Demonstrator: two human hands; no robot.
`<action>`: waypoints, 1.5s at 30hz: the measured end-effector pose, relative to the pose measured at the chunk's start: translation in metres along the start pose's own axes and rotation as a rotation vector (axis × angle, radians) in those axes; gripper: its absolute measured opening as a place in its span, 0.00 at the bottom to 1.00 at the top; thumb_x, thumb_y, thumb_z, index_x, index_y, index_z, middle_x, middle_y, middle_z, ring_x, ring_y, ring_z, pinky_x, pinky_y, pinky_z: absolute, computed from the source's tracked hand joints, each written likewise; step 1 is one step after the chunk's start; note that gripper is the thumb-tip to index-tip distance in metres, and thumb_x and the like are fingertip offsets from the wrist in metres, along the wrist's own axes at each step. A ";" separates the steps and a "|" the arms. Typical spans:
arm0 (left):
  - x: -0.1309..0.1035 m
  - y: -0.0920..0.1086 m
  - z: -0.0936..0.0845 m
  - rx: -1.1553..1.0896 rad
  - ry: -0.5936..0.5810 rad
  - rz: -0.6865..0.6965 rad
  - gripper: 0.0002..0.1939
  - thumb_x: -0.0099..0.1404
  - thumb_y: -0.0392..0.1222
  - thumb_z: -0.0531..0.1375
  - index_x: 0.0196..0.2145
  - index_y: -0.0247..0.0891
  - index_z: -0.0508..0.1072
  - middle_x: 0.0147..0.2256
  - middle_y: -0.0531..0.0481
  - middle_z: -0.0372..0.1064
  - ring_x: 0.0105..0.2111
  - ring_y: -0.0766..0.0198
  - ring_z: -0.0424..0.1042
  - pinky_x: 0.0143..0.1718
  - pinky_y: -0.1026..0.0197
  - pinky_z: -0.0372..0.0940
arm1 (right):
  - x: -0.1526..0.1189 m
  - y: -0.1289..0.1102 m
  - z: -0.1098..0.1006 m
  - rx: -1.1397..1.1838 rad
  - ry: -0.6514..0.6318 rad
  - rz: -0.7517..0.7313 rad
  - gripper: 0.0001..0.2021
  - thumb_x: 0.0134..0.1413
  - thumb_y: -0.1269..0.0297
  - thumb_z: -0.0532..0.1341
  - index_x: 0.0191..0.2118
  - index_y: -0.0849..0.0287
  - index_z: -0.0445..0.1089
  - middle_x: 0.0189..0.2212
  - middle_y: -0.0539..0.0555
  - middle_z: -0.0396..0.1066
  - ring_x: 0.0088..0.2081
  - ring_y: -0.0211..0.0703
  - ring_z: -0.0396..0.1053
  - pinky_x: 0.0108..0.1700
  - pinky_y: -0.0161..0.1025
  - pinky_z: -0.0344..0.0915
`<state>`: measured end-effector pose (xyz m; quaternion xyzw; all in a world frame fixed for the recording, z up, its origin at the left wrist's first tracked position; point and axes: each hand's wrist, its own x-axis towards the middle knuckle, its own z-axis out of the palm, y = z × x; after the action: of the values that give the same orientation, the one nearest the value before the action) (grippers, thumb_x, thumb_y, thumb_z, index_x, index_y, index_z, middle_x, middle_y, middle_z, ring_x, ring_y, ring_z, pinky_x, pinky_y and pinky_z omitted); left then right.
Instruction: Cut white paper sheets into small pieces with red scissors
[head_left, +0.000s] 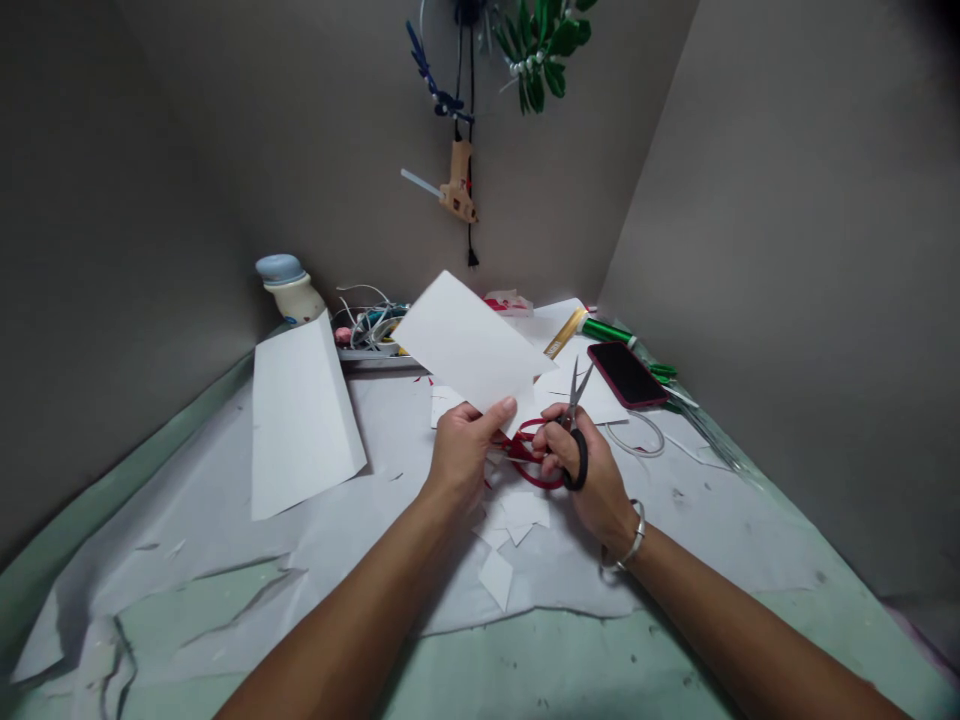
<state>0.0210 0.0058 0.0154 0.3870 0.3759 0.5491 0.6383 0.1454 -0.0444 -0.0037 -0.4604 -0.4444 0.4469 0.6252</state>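
Observation:
My left hand [466,450] pinches the lower corner of a white sheet [469,340], thumb on top, and the sheet is held up over the table. To its right, my right hand [589,470] holds small scissors with black handles [576,460]; their blades point up and stand slightly apart, off the sheet. Red-handled scissors [536,478] lie between my hands, partly hidden by them. Below them are several small cut white pieces [517,510], one of them a diamond-like piece [496,578] nearer the front.
A folded white sheet [300,420] lies left, by a jar with a blue lid [281,268]. Behind is a tray [375,355] of cords. At right are a phone [628,375], a green roll [606,331] and a white loop [649,450]. A glue gun [457,190] hangs on the wall.

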 end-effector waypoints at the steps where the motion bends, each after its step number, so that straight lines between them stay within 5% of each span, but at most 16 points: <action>1: 0.001 0.003 -0.001 -0.033 -0.003 0.032 0.12 0.48 0.42 0.68 0.22 0.33 0.71 0.22 0.52 0.67 0.22 0.69 0.64 0.27 0.64 0.59 | -0.001 -0.001 0.001 -0.037 -0.044 0.003 0.13 0.53 0.54 0.60 0.39 0.55 0.63 0.25 0.46 0.67 0.22 0.32 0.60 0.24 0.31 0.58; 6: 0.004 0.009 -0.003 -0.091 0.047 0.058 0.16 0.46 0.45 0.69 0.20 0.35 0.66 0.20 0.54 0.63 0.20 0.69 0.62 0.24 0.64 0.57 | -0.007 -0.002 0.004 -0.163 -0.290 0.052 0.11 0.53 0.56 0.60 0.36 0.57 0.65 0.24 0.47 0.67 0.24 0.35 0.63 0.26 0.31 0.59; 10: 0.002 0.008 -0.002 -0.065 0.052 0.045 0.17 0.46 0.47 0.69 0.21 0.35 0.65 0.19 0.56 0.60 0.20 0.70 0.59 0.22 0.64 0.55 | -0.010 -0.003 0.007 -0.172 -0.361 0.075 0.09 0.52 0.58 0.60 0.34 0.58 0.65 0.22 0.46 0.66 0.24 0.35 0.63 0.27 0.32 0.61; 45: -0.008 0.010 0.005 0.194 0.145 0.090 0.15 0.47 0.47 0.68 0.18 0.35 0.69 0.15 0.55 0.59 0.17 0.69 0.58 0.20 0.64 0.55 | -0.008 -0.001 0.005 -0.168 -0.309 0.087 0.11 0.53 0.54 0.59 0.32 0.57 0.67 0.17 0.45 0.64 0.18 0.34 0.60 0.21 0.32 0.55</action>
<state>0.0202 -0.0015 0.0272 0.4229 0.4547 0.5646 0.5437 0.1387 -0.0517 -0.0030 -0.4556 -0.5506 0.5004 0.4888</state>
